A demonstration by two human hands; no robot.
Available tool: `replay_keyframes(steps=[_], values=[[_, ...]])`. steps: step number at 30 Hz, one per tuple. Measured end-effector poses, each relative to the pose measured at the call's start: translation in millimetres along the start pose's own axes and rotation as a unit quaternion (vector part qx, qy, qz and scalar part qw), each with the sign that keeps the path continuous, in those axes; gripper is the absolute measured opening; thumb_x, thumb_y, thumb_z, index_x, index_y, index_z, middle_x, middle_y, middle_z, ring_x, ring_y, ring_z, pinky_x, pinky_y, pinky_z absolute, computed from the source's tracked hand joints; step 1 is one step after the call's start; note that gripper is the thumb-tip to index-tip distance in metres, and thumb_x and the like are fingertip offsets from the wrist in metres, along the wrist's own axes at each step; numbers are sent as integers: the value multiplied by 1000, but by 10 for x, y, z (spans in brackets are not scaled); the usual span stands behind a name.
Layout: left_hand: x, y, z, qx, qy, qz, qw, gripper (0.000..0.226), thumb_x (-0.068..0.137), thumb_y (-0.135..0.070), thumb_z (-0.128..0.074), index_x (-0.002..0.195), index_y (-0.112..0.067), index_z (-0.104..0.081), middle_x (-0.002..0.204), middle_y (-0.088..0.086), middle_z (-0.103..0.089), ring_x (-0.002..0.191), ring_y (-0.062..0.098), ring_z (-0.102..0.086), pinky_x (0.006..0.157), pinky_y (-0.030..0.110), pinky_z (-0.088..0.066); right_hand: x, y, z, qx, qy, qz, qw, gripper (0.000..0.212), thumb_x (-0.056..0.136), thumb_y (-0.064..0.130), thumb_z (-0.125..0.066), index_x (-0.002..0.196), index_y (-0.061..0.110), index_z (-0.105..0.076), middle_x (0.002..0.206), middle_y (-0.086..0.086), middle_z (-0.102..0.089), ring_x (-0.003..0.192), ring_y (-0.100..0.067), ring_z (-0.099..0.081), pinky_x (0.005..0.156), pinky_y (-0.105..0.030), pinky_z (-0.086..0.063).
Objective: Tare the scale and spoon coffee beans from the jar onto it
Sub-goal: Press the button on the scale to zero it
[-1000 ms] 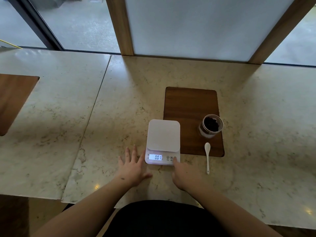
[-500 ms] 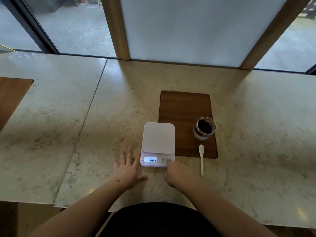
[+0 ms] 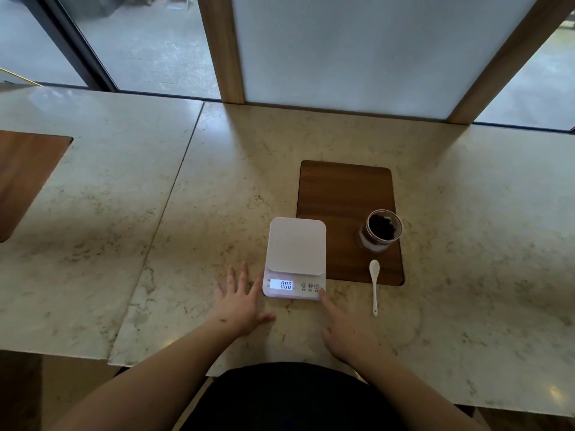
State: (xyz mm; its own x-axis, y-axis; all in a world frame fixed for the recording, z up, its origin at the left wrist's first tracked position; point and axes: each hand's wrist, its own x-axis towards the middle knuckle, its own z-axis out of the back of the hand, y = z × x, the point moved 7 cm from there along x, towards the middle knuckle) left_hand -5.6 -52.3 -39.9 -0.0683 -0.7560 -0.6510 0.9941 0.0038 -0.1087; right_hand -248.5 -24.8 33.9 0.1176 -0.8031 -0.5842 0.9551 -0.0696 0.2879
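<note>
- I see my left hand (image 3: pixel 239 303) palm down, flat, fingers spread and pointing away from me, thumb angled out to the right.
- My left forearm runs in from the lower left, bare.
- My right hand (image 3: pixel 343 329) is loosely curled with only the index finger (image 3: pixel 326 301) extended forward.
- My right forearm enters from the lower right, bare.
- Neither hand holds anything; the two hands are apart.
</note>
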Motion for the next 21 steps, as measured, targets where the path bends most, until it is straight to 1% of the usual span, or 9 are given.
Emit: replay_keyframes(steps=[7,11,12,13,14,15,16,18,21], values=[[-24,-16,19,4,6,1,1000,106,76,-92,-30,127,-44,50,150,11,46,137,42,40,113,72,11,24,-30,-50,-7,5,2,1000,75,98,30,-39,151,43,12,74,3,-57,56,-6,-49,46,-20,-36],[-20,-7,16,6,10,4,1000,106,76,-93,-28,123,-46,54,149,11,47,136,42,42,111,73,12,41,-51,-81,27,1,41,999,75,95,33,-40,146,47,13,71,3,-60,57,-7,-53,53,-23,-48],[-12,0,6,8,11,5,1000,105,76,-93,-27,123,-46,54,149,11,47,135,42,43,112,73,12,49,-98,-75,52,0,40,998,71,94,31,-42,148,46,2,69,3,-60,56,-7,-53,55,-24,-50],[2,2,-6,9,13,6,1000,106,76,-93,-26,124,-45,54,148,11,48,134,43,44,112,74,12,71,-187,-41,81,-13,25,996,61,94,29,-44,149,40,-22,67,3,-59,56,-7,-52,57,-27,-53],[12,13,-21,11,15,7,1000,106,76,-93,-25,125,-44,54,148,11,50,134,43,45,112,74,11,105,-305,14,106,-36,-1,994,46,93,27,-46,139,27,-47,67,2,-58,56,-8,-52,61,-32,-56],[18,26,-33,12,18,9,1000,106,76,-93,-25,126,-44,54,147,11,51,133,43,45,113,74,11,134,-444,76,127,-62,-33,989,34,93,26,-48,122,13,-60,66,0,-58,57,-11,-53,65,-37,-57],[21,49,-43,14,20,11,1000,106,76,-93,-24,126,-43,55,146,11,52,133,43,46,113,74,10,161,-562,146,142,-92,-57,984,27,92,25,-50,111,8,-62,66,-1,-58,57,-13,-54,64,-39,-56],[36,61,-67,12,26,11,1000,105,75,-94,-23,126,-44,55,144,11,54,133,43,46,113,73,10,185,-736,307,171,-133,-80,973,26,92,22,-54,115,10,-56,68,2,-56,57,-11,-55,54,-32,-50],[46,32,-73,6,36,4,999,106,75,-95,-23,130,-43,51,143,11,55,133,43,47,113,73,12,230,-949,417,199,-126,-127,963,20,91,24,-56,106,18,-45,77,1,-58,63,-14,-58,51,-31,-48]])
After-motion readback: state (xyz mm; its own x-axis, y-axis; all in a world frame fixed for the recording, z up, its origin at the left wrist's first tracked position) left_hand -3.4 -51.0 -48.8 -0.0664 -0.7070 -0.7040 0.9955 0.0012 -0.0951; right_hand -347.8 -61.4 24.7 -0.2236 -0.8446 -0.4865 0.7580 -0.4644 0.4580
